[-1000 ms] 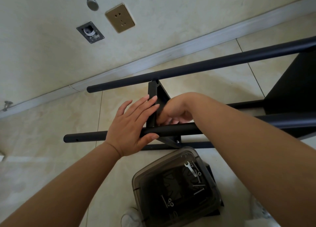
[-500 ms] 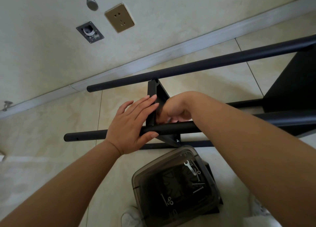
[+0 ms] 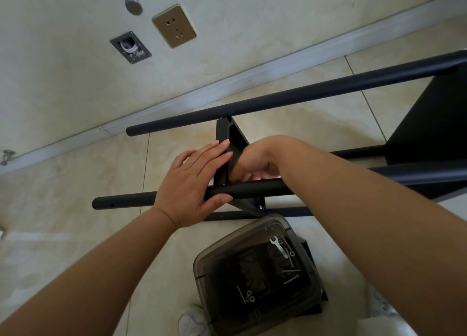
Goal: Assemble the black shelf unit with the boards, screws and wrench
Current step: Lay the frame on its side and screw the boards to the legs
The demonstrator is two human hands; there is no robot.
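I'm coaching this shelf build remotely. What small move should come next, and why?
Probably keep the left hand braced on the black board and near pole while the right hand, curled behind the board, seats whatever it holds; the wrench lies unused in the tub.

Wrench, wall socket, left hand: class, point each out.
wrench (image 3: 279,247), head view, on its shaft.
wall socket (image 3: 174,26), head view, plate centre.
left hand (image 3: 192,184), head view, back of hand.
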